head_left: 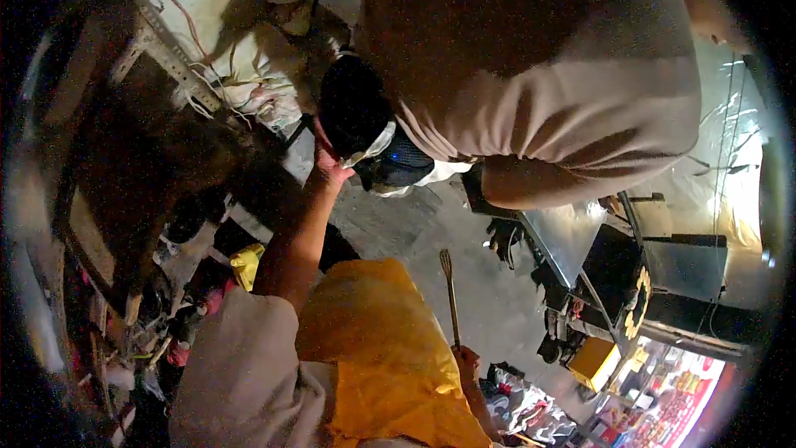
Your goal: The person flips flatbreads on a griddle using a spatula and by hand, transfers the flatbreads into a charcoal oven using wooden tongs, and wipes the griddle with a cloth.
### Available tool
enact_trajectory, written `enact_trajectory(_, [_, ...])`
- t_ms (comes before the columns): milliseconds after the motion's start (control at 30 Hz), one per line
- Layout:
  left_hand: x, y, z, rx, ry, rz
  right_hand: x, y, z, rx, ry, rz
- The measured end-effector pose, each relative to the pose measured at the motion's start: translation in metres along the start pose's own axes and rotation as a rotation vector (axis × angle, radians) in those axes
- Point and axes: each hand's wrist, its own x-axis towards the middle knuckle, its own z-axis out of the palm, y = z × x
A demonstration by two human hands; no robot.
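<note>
My left hand [330, 159] reaches up from the left sleeve and holds the edge of a black rounded thing [352, 99] with a pale band. Its fingers are partly behind that thing, whose kind I cannot make out. Beside it is a dark mesh piece [402, 158] with a small blue light, next to white cloth. Low in the view, my right hand [468, 363] is closed round the handle of a long, thin tool, which looks like a whisk [448, 282], its wire-like end pointing up. A yellow apron [381, 348] covers my front.
Another person in a brownish shirt [539, 75] bends close in front. At left are a metal frame [170, 46] with loose wires and dim clutter. On the right stand a metal-topped table [568, 236], a yellow box [594, 363] and brightly lit goods [655, 394]. Grey floor [489, 307] lies between.
</note>
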Motion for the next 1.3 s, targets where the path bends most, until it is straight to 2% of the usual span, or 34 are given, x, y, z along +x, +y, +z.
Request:
enact_trajectory(67, [0.010, 0.005, -0.009, -0.057, 0.023, -0.038, -0.009, 0.001, 0.001, 0.034, 0.036, -0.046])
enact_trajectory(133, [0.022, 0.003, -0.002, -0.053, -0.213, 0.015, -0.011, 0.017, 0.000, 0.040, 0.057, -0.026])
enact_trajectory(200, [0.025, 0.006, 0.026, 0.185, -0.249, 0.138, -0.016, 0.027, 0.000, 0.038, 0.069, 0.004])
enact_trajectory(267, [0.019, 0.018, 0.052, -0.199, 0.057, 0.020, -0.017, 0.029, 0.002, 0.035, 0.071, 0.027])
enact_trajectory(333, [0.018, 0.016, 0.053, -0.395, 0.206, -0.044, -0.014, 0.027, 0.007, 0.034, 0.070, 0.043])
enact_trajectory(400, [0.024, 0.020, 0.043, -0.410, 0.228, -0.064, -0.014, 0.025, 0.011, 0.032, 0.066, 0.075])
enact_trajectory(533, [0.036, 0.028, 0.020, -0.217, 0.102, -0.057, -0.013, 0.019, 0.017, 0.009, 0.055, 0.108])
enact_trajectory(767, [0.053, 0.056, 0.001, -0.013, 0.068, -0.012, -0.009, 0.006, 0.019, -0.019, 0.039, 0.146])
enact_trajectory(1033, [0.072, 0.082, -0.007, 0.091, 0.065, 0.016, -0.001, -0.003, 0.022, -0.038, 0.017, 0.167])
enact_trajectory(1300, [0.079, 0.077, -0.011, 0.132, 0.057, -0.010, -0.003, -0.003, 0.024, -0.028, 0.017, 0.180])
